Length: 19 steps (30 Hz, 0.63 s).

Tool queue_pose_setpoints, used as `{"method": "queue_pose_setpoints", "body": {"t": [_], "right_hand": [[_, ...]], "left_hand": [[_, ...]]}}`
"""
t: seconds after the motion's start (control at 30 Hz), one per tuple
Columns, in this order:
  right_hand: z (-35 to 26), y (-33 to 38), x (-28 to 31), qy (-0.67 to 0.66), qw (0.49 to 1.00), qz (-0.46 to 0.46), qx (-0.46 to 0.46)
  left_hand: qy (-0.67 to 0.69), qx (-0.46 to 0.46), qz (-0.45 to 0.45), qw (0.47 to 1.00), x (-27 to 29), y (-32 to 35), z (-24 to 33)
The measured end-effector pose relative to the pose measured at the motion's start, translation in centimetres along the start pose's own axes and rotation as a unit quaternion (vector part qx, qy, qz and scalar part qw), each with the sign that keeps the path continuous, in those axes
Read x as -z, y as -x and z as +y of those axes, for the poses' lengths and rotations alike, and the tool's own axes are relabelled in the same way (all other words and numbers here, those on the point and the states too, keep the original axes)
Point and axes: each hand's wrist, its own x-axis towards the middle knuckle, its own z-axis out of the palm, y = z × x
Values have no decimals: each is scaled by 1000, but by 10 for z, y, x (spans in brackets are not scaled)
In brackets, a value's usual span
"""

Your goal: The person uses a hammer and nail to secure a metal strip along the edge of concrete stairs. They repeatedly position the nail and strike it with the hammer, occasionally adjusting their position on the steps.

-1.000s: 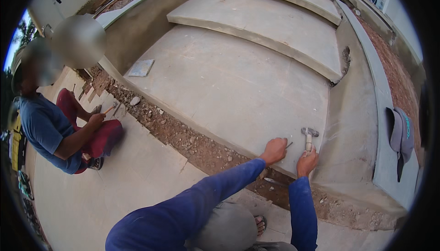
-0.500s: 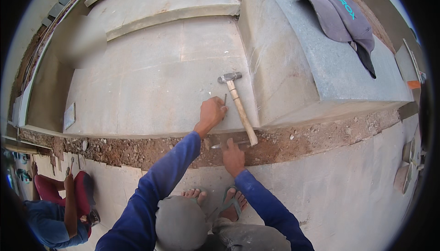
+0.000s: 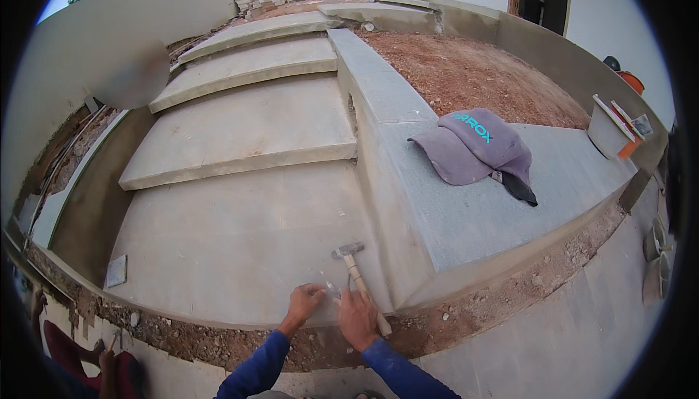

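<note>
My left hand [image 3: 303,306] is low over the paved bottom step, its fingertips pinched together. Close on its right, my right hand [image 3: 357,319] has its fingers drawn together and reaches toward the left fingertips. A small pale thing shows in the gap between them, too small to name; what each hand grips cannot be made out. A hammer [image 3: 358,277] with a steel head and wooden handle lies on the step, its handle passing beside my right hand and ending over the dirt strip. A thin dark piece shows beside the handle.
Grey stone steps [image 3: 240,153] rise ahead. A purple-grey cap [image 3: 473,148] lies on the low wall at right. A strip of broken soil [image 3: 466,319] runs along the front. A small tile [image 3: 116,271] stands at left. At lower left a co-worker's hand [image 3: 107,362] holds a tool.
The view has tilted up toward the steps. My right hand has left the dirt strip and come up beside the hammer, close to my left hand. The hammer stays on the step.
</note>
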Motion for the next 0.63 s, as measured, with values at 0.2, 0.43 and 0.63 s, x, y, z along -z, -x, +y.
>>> {"method": "queue_pose_setpoints", "body": {"t": [0.2,0.43,0.63], "right_hand": [[68,-78,-30,147,979,-38,-138],[63,-73,-24,153,975,-88,-136],[32,-39,16,79,989,-87,-92]], "left_hand": [[-61,-23,-74,995,-37,-2,45],[-19,-27,-167,985,-57,-20,57],[65,31,-186,980,-34,2,100]]}}
